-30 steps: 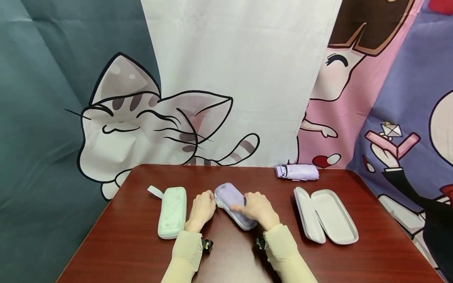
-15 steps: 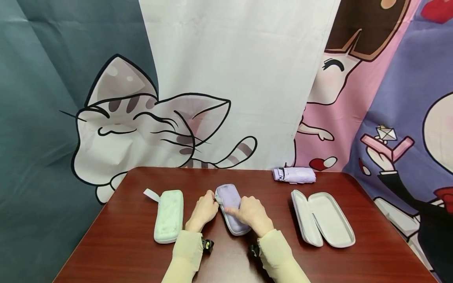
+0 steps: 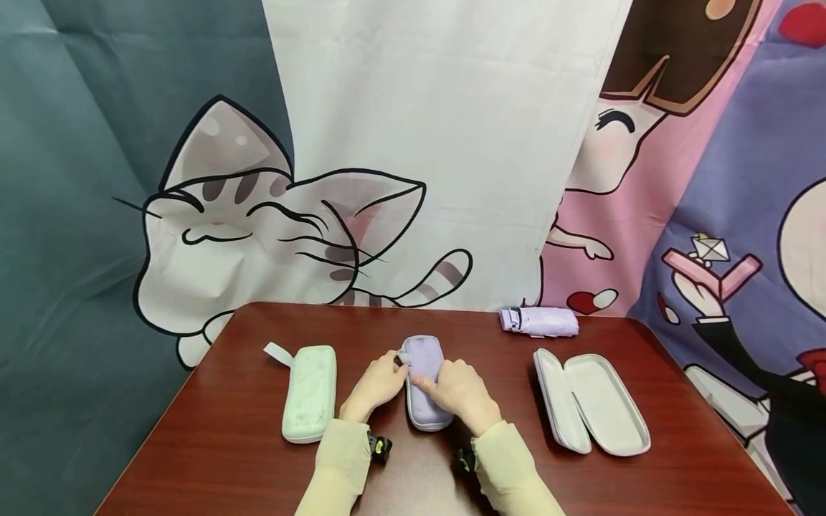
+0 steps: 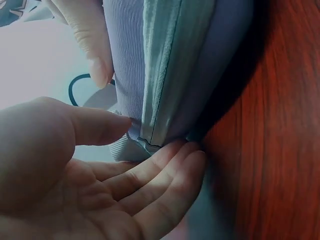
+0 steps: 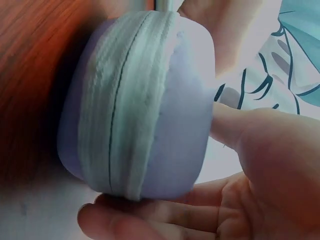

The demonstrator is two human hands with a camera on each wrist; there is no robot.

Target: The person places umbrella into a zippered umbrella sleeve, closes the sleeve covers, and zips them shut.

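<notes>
The right hand (image 3: 463,393) holds a purple case (image 3: 427,387), its thumb laid on the upper face and its fingers against the right side. The left hand (image 3: 377,383) pinches the left edge of the same case near its far end, beside a grey tab (image 3: 404,357); in the left wrist view, the thumb lies on one side of the zip band (image 4: 165,65) and the fingers on the other. Whether the zip pull itself is between them cannot be told.

The purple case rests on a reddish-brown table (image 3: 213,459), between the two hands, with its long side pointing away from the person. In the right wrist view, its two halves meet along the pale band.

To the left of the hands lies a pale green case (image 3: 310,394), closed, with a white strap (image 3: 279,353) extending from its far left corner. To the right, well apart from the hands, an open case (image 3: 606,405) shows its pale interior, both halves spread side by side. Near the far edge of the table lies a folded lilac umbrella (image 3: 540,322). Behind the table hangs a cloth backdrop (image 3: 452,143) printed with a cartoon cat (image 3: 219,236).
</notes>
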